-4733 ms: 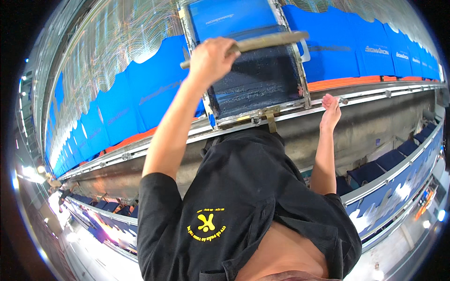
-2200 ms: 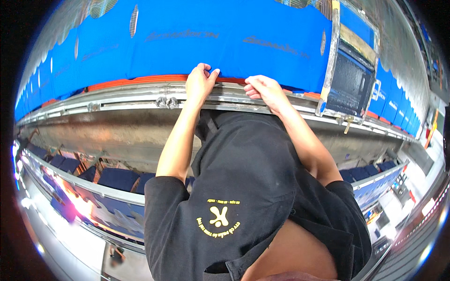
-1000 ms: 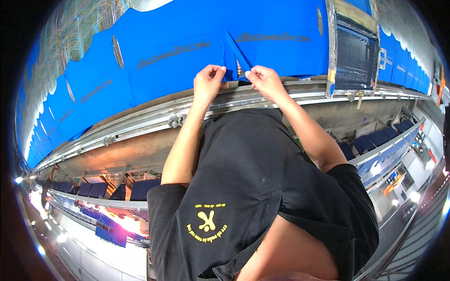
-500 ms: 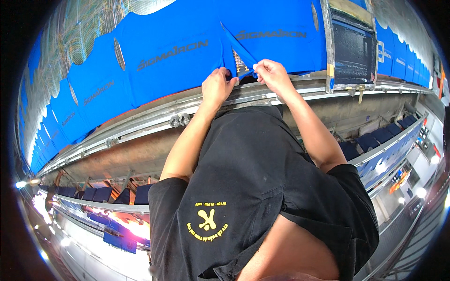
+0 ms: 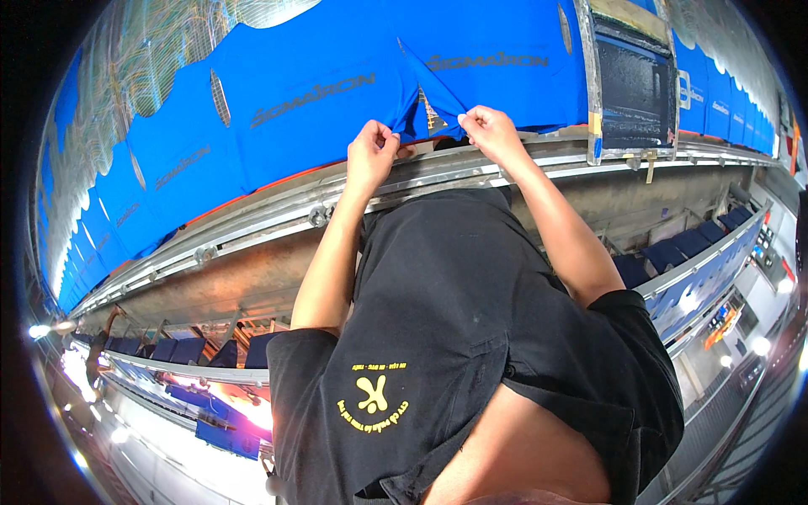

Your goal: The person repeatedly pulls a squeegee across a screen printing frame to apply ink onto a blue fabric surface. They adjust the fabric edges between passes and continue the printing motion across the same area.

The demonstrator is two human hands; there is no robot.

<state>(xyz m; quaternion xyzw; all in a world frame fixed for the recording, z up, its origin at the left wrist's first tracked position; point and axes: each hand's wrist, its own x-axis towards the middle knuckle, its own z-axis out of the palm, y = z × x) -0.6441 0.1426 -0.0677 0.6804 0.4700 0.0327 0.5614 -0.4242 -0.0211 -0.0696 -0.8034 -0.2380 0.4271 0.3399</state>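
Blue fabric pieces [image 5: 278, 67] with dark printed lettering lie side by side along a long printing table. At the table's near edge, the left piece's corner is pinched between the thumb and fingers of my left hand [image 5: 371, 158]. My right hand [image 5: 495, 135] pinches the near corner of the neighbouring blue fabric piece [image 5: 497, 80]. Between the two corners a narrow pointed gap shows the patterned table surface. Folds run up from both pinched corners. Some of my left fingertips are hidden under the cloth edge.
A printing screen frame [image 5: 594, 101] with a dark mesh and a handle rests on the fabric at right. A metal rail [image 5: 278, 217] with clamps runs along the table's near edge. Behind me, dark blue pieces [image 5: 686, 242] lie along another long rack.
My left hand has moved a little left with the fabric corner and its fingers have closed more tightly. My right hand has shifted slightly right, still pinching its corner.
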